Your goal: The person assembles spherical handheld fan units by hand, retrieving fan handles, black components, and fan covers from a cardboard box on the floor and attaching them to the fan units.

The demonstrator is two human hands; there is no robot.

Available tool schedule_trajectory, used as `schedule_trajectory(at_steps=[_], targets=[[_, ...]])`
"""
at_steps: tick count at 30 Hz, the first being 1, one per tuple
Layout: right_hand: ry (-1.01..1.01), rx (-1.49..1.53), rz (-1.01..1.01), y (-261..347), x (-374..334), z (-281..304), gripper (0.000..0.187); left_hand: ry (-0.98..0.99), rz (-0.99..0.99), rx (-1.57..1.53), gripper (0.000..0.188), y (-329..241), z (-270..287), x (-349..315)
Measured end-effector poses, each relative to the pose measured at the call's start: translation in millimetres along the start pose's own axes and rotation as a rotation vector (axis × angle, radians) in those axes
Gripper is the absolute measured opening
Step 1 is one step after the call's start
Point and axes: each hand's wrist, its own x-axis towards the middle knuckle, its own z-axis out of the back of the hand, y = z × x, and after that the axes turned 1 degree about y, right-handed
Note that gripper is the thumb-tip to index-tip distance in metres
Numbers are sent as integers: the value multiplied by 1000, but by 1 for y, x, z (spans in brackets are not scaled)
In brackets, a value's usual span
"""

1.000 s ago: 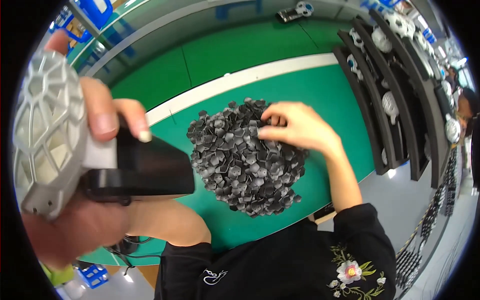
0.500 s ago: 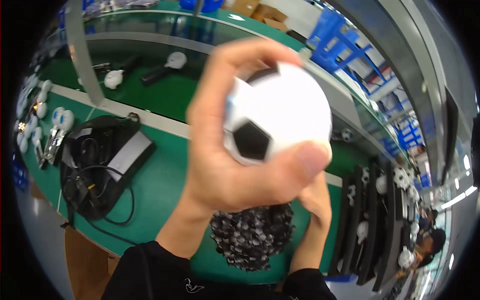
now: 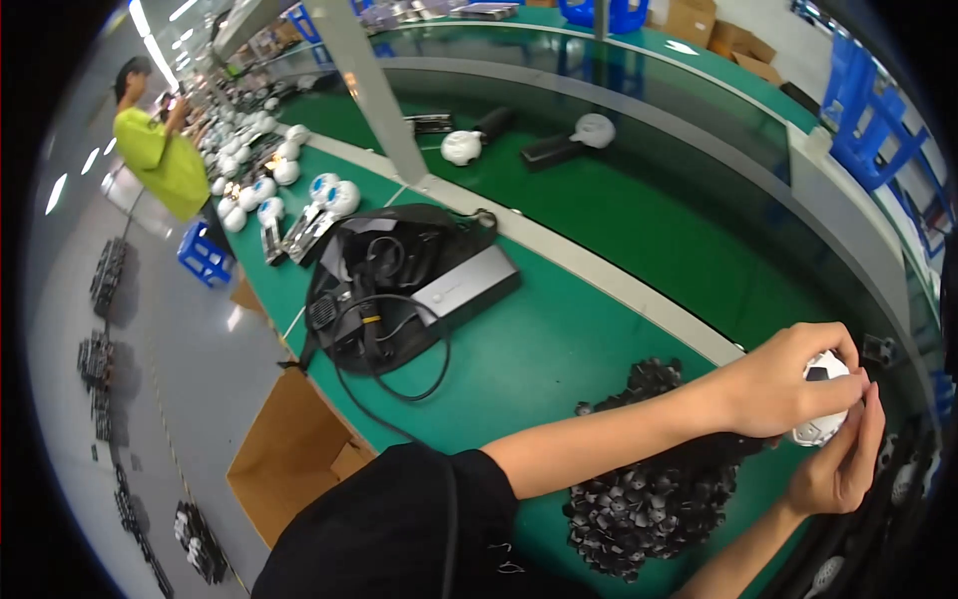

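Observation:
At the right side of the view, my left hand (image 3: pixel 783 384) is closed round a small ball (image 3: pixel 816 431), white with black patches like a football. My right hand (image 3: pixel 843 467) comes up from below, its fingers pressed together against the ball's right side. Both hands cover much of the ball. Beneath my left forearm lies a heap of small black plastic pieces (image 3: pixel 649 509) on the green table (image 3: pixel 559 339), partly hidden by the arm.
A black bag (image 3: pixel 349 275) with cables and a grey box (image 3: pixel 467 288) lies left. Beyond the rail, white round-headed devices (image 3: pixel 594 131) rest on the green belt (image 3: pixel 639 235). A cardboard box (image 3: pixel 289 459) stands below the table edge. A person (image 3: pixel 160 150) stands far left.
My view has swung left. The ball, held close before me in my left hand, is now farther off at the right, and my right hand has joined it there.

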Motion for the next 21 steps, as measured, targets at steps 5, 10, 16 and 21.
schedule_trajectory(at_steps=[5,10,16,21], targets=[[198,-94,254,-9,-5,-2,34,-63,20,24,21,-9,2,-3],[176,-202,353,-15,-16,-16,46,-108,0,74,22,-12,6,-5],[206,-115,297,-27,-19,-10,53,-122,21,128,23,-13,6,-6],[189,-98,271,-31,-22,-5,56,-118,39,115,24,-12,3,-6]])
